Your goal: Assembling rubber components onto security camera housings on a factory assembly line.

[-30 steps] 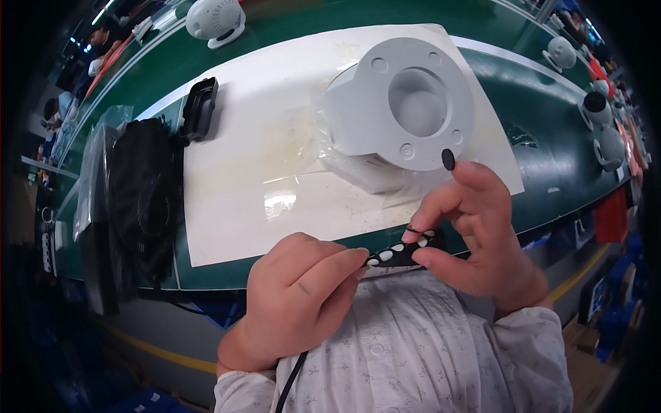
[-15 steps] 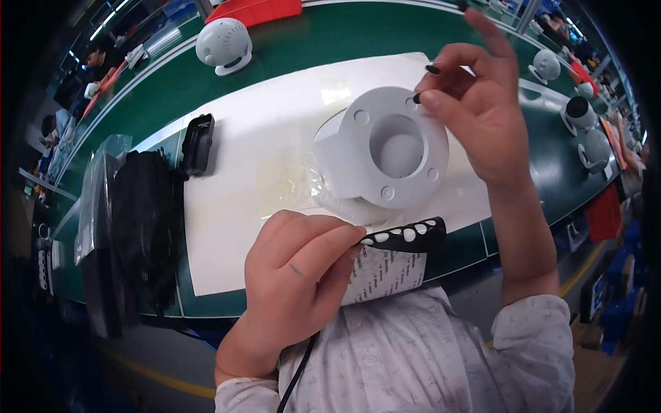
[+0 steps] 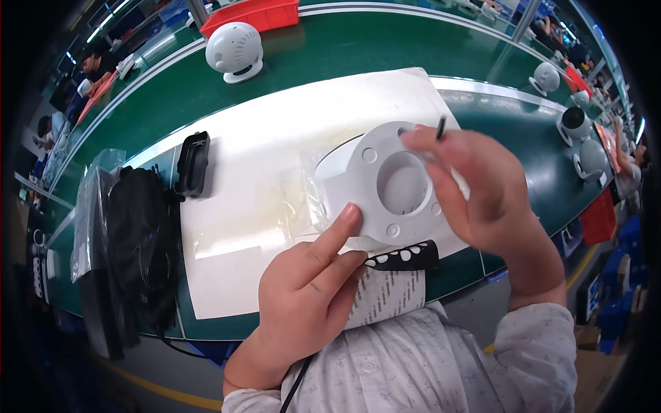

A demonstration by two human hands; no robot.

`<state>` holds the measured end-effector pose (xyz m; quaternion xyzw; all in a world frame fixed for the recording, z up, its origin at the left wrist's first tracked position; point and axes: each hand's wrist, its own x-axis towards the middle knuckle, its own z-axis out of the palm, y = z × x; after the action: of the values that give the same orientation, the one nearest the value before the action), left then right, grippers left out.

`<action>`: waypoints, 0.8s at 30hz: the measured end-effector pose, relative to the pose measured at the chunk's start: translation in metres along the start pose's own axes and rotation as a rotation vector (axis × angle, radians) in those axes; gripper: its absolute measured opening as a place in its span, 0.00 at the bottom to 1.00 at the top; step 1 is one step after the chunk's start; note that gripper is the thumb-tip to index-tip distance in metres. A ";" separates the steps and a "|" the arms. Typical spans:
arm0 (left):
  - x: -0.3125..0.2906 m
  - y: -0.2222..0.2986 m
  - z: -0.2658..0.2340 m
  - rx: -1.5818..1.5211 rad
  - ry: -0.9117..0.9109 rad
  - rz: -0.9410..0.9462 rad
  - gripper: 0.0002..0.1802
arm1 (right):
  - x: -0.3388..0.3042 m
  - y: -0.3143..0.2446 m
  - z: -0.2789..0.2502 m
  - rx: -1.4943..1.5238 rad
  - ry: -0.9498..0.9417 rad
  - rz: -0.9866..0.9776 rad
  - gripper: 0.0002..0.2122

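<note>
A grey round plastic base (image 3: pixel 385 189) with a central hole and several small holes lies on a white sheet (image 3: pixel 275 179), partly on a clear plastic bag (image 3: pixel 303 199). My right hand (image 3: pixel 475 186) reaches over its right rim and pinches a small black oval pad (image 3: pixel 441 127) between fingertips. My left hand (image 3: pixel 310 289) holds a paper strip with a black band of pad cut-outs (image 3: pixel 399 258) against my chest, its forefinger touching the base's lower left edge.
The white sheet lies on a green bench (image 3: pixel 310 62). A black tray (image 3: pixel 191 164) and a bagged black fan grille (image 3: pixel 138 241) sit at left. A white round device (image 3: pixel 234 51) stands at the back before a red bin (image 3: pixel 255 14). More round devices (image 3: pixel 571 127) line the right.
My right hand came up from the strip with a black pad and now sits over the base's right rim. My left forefinger has stretched out to the base.
</note>
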<state>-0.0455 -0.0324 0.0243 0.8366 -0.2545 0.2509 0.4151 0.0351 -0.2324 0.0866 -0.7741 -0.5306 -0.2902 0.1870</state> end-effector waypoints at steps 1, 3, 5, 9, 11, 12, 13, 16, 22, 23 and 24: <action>0.000 -0.001 0.001 -0.012 -0.001 -0.001 0.11 | 0.002 -0.004 -0.005 0.001 -0.001 -0.003 0.32; -0.002 -0.003 0.001 -0.023 0.000 -0.006 0.11 | 0.007 -0.013 -0.018 0.068 -0.131 0.204 0.33; -0.004 -0.004 0.001 -0.062 0.004 -0.026 0.11 | 0.013 -0.005 -0.014 0.287 0.061 0.297 0.34; -0.002 -0.003 0.000 -0.060 -0.001 -0.014 0.10 | 0.025 0.006 0.003 0.550 0.076 0.298 0.30; -0.002 -0.003 -0.001 -0.056 -0.047 0.001 0.14 | 0.031 0.001 0.009 0.605 0.020 0.332 0.28; -0.002 -0.003 -0.002 -0.052 -0.044 -0.002 0.14 | 0.033 -0.001 0.012 0.635 -0.029 0.410 0.28; -0.002 -0.003 -0.003 -0.048 -0.051 -0.009 0.14 | 0.034 -0.003 0.014 0.663 -0.077 0.489 0.27; -0.002 -0.002 -0.004 -0.039 -0.063 -0.022 0.14 | 0.033 -0.006 0.016 0.668 -0.043 0.501 0.27; -0.003 -0.003 -0.004 -0.043 -0.059 -0.026 0.13 | 0.029 -0.017 0.003 -0.009 -0.129 0.167 0.20; -0.003 -0.002 -0.004 -0.037 -0.061 -0.028 0.13 | 0.027 -0.020 0.003 0.020 -0.113 0.161 0.18; -0.003 -0.002 -0.005 -0.037 -0.061 -0.030 0.13 | 0.027 -0.024 0.002 0.021 -0.114 0.160 0.18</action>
<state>-0.0477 -0.0268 0.0236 0.8397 -0.2592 0.2145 0.4262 0.0206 -0.2031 0.1025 -0.8273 -0.4799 -0.2244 0.1870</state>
